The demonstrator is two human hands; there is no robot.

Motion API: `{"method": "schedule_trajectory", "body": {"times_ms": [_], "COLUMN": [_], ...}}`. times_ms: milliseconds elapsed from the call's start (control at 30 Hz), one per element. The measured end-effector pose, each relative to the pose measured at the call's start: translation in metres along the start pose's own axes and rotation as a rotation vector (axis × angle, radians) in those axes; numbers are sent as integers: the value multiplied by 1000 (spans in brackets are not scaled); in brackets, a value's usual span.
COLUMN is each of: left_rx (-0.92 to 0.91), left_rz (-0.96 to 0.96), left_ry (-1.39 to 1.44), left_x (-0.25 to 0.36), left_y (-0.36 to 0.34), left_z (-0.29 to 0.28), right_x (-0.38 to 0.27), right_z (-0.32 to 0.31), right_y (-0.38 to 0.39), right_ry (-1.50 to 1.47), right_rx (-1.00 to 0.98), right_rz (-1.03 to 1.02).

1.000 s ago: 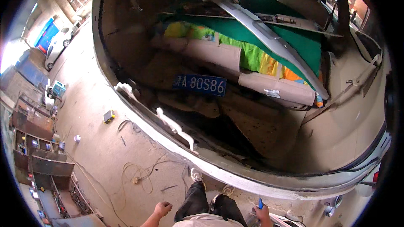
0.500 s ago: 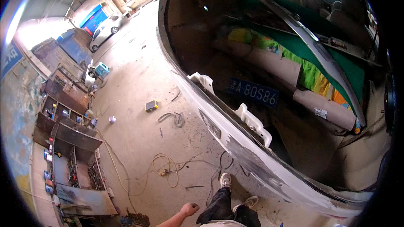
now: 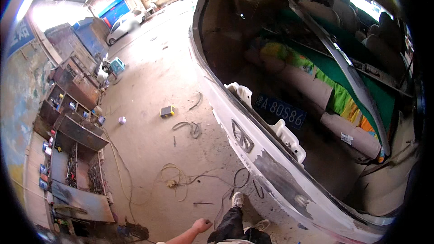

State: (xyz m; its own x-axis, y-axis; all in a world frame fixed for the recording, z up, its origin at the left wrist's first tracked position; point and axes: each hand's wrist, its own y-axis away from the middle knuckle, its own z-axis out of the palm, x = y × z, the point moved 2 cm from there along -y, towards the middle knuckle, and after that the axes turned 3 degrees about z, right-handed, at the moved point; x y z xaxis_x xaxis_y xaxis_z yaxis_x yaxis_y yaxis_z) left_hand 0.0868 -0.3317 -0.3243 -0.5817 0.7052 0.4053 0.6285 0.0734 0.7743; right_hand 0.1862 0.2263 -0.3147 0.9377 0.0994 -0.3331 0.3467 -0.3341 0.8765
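Observation:
My left hand (image 3: 201, 225) hangs low at the bottom edge beside my dark trouser leg (image 3: 233, 226), fingers curled, with nothing visible in it. My right hand is out of the picture. I stand at the open rear of a white car; its scuffed, sanded rear sill (image 3: 266, 162) runs diagonally just right of my white shoe (image 3: 237, 199). Inside the boot lies a blue number plate (image 3: 280, 110), with a folded beige seat back (image 3: 316, 90), green cloth (image 3: 343, 77) and a long grey trim panel (image 3: 348, 72) behind it.
Loose cables (image 3: 174, 183) and a black hose (image 3: 190, 129) lie on the concrete floor, near a small yellow box (image 3: 167, 111). Rusty metal tool shelves (image 3: 72, 153) line the left wall. A blue stool (image 3: 117, 65) and a parked white car (image 3: 124, 22) stand farther back.
My view has swung left, so the car sits further right and more floor and shelving show. My right hand, seen a second ago with something blue, has left the picture.

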Motion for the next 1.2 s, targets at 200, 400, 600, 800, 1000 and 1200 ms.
{"method": "schedule_trajectory", "body": {"times_ms": [200, 400, 600, 800, 1000, 1200], "left_rx": [38, 26, 28, 100, 67, 31], "left_rz": [-13, 3, 21, 48, 9, -41], "left_ry": [33, 16, -19, -33, 59, 100], "left_x": [-10, -5, -11, 20, 29, 11], "left_y": [8, -6, -20, -10, -14, -34], "left_z": [15, 17, 30, 23, 34, 63], "right_x": [34, 31, -16, -45, -240, -361], "right_z": [-19, -17, -13, -3, 48, 30], "right_y": [-33, -28, 12, 9, 211, 286], "right_ry": [128, -14, 36, 444, 247, -75], "right_rx": [-55, 15, 41, -98, -74, -356], "right_rz": [-8, -65, -302, -605, -969, -1082]}}
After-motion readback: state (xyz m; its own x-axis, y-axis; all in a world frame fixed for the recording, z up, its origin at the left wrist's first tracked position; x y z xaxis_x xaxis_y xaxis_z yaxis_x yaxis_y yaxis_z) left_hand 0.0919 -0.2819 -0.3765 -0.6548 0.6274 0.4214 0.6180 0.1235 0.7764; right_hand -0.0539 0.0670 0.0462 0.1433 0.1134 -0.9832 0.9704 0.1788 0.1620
